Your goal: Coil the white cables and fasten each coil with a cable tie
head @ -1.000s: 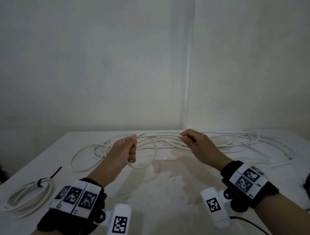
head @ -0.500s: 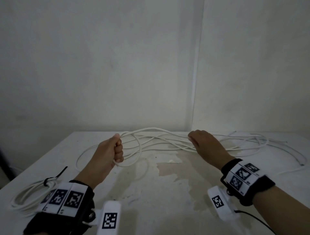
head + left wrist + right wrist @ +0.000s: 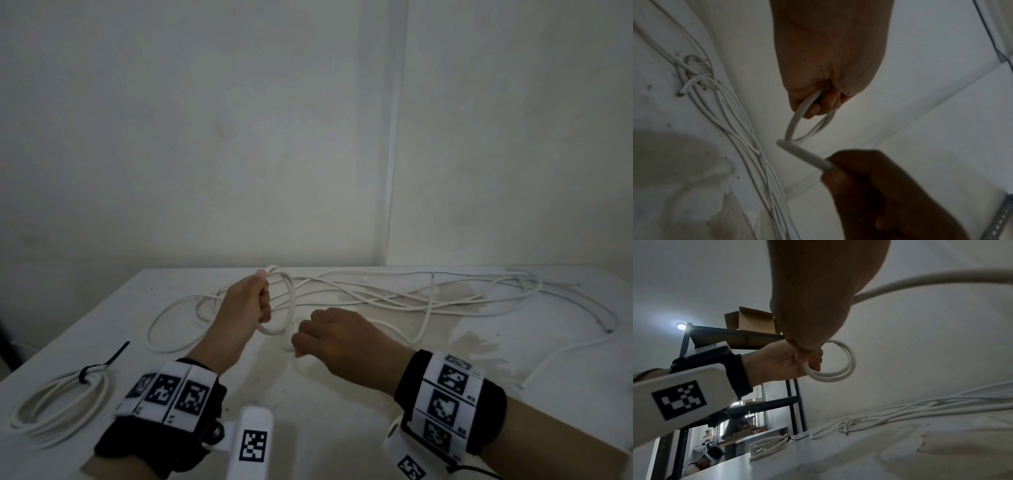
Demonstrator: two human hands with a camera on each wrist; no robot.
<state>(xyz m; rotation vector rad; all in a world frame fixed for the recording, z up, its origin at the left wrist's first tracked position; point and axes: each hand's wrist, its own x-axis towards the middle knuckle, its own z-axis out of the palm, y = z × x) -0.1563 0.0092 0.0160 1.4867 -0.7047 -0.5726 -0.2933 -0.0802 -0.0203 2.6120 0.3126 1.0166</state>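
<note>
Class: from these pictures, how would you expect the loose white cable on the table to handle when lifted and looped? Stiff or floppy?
The loose white cable probably bends easily: the left hand holds small round loops. It likely keeps some spring, since the loops stay open rather than collapsing. It may snag, as strands cross on the table.

Smooth matt white cable [image 3: 359, 291] — stained, patchy table [image 3: 342, 428].

Plain white walls [image 3: 205, 137] meet in a corner ahead of me. My white worktop [image 3: 342, 428] shows a stained, worn patch. Off to my left, a black metal shelving rack [image 3: 791, 402] carries an open cardboard box [image 3: 750, 321], a small lamp [image 3: 681, 326] glowing beside it.
</note>
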